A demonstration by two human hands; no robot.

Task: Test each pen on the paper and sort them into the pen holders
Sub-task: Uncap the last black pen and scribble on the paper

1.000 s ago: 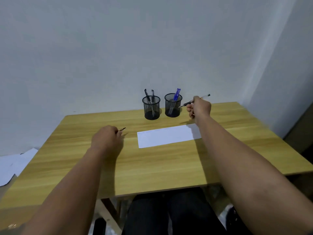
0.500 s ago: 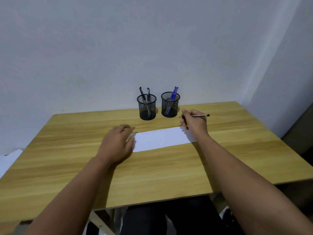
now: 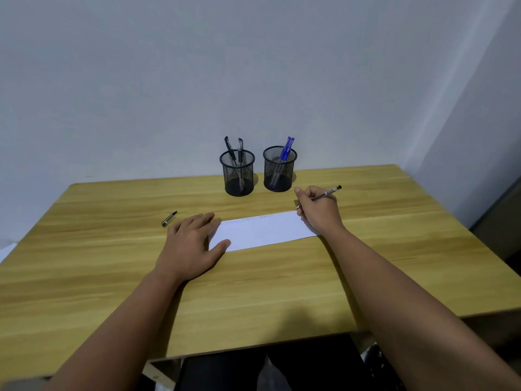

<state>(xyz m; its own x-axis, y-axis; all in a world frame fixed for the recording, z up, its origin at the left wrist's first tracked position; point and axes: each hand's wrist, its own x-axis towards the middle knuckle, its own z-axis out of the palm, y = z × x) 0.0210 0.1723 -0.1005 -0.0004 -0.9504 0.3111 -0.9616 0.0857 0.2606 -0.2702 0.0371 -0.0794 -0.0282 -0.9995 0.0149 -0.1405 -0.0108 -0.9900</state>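
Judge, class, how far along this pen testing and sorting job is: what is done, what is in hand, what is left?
Done: two black pens stand in the left holder, blue pens in the right holder, and faint marks line the paper. In hand: the right hand grips a pen at the paper's far right corner while the left hand presses the paper flat. Left: sorting this pen; its cap lies on the table.

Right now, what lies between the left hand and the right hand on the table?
In the head view, the white paper spans the gap: the left hand presses flat on its left end, and the right hand holds a pen at its far right corner.
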